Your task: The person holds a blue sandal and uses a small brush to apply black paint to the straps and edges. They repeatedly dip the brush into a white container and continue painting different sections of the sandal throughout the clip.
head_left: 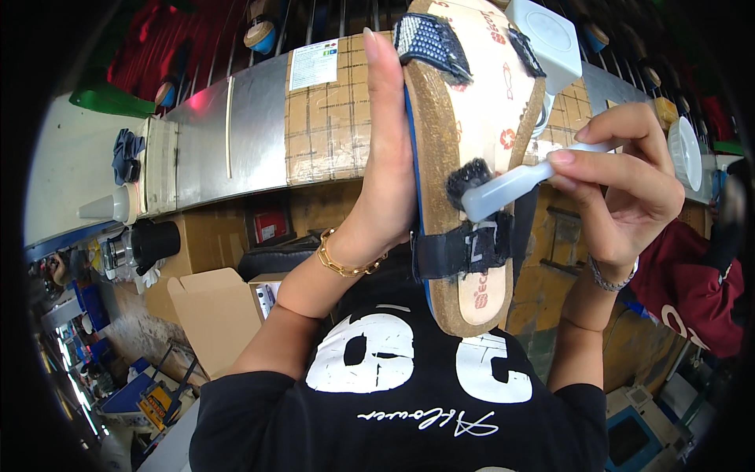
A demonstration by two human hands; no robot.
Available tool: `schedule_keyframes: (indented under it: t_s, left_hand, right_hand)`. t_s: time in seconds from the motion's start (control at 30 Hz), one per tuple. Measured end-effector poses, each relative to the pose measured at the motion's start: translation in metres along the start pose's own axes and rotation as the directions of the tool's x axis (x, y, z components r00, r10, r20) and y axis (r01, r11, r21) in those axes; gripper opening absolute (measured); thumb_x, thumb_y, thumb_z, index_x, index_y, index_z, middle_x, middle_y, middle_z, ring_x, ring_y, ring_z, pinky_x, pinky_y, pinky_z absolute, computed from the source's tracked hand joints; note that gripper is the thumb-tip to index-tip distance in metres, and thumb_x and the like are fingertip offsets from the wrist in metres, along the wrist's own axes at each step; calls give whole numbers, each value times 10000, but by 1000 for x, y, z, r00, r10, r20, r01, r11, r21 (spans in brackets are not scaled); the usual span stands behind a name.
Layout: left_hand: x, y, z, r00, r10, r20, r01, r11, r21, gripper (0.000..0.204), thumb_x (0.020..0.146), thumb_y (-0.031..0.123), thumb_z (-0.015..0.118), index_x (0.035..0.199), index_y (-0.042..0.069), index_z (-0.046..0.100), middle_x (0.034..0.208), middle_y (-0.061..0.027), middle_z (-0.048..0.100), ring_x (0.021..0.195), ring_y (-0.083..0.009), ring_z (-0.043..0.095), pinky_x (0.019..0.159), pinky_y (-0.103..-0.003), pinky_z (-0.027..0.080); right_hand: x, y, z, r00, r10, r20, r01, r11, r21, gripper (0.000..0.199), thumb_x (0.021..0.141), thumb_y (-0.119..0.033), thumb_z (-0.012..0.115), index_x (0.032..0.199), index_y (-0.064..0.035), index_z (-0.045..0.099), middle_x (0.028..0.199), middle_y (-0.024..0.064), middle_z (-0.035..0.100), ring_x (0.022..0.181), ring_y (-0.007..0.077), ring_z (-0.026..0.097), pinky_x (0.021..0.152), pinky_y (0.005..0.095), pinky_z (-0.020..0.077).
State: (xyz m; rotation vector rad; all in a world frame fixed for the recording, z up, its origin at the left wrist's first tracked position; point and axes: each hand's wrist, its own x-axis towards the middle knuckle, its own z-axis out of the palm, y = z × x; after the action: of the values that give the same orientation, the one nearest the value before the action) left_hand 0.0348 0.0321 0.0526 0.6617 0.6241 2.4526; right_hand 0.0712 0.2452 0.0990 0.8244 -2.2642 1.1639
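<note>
Cardboard boxes [216, 315] stand open at the lower left, and a taped carton [326, 118] lies on a metal-faced table [228, 138] behind the hands; a white square block [550, 35] sits at the top right, partly behind the sandal. The cork-soled sandal [472, 157] is held up in mid-air before the person's dark shirt, its long axis nearly upright, footbed facing right, with a beaded strap [429, 43] at the top and a black strap [464, 252] lower down. The left hand [385, 173] rises from below, fingers straight along the sole's edge, its grip clasping the sandal. The right hand [621, 173] pinches a white-handled brush [503, 185], whose dark bristles seem to touch the footbed.
</note>
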Motion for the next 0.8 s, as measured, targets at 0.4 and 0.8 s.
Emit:
schedule_keyframes:
  t_s: [0.4, 0.8]
  left_hand:
    - [-7, 6, 14, 893, 129, -431, 41, 931, 363, 927, 980, 777, 202, 1498, 35, 401, 1409, -178, 569, 1227, -258, 638, 1043, -411, 540]
    - [-10, 1, 5, 806, 250, -537, 7, 903, 430, 891, 993, 758, 216, 1487, 45, 417, 1397, -156, 578, 1222, -232, 636, 1043, -385, 535]
  right_hand:
    - [7, -12, -6, 997, -4, 83, 12, 996, -91, 297, 523, -106, 804, 819, -88, 819, 818, 89, 593, 757, 188, 543, 664, 292, 338]
    - [10, -12, -6, 992, -23, 122, 34, 995, -93, 303, 513, -104, 766, 811, -91, 818, 814, 92, 601, 740, 185, 548, 652, 289, 352]
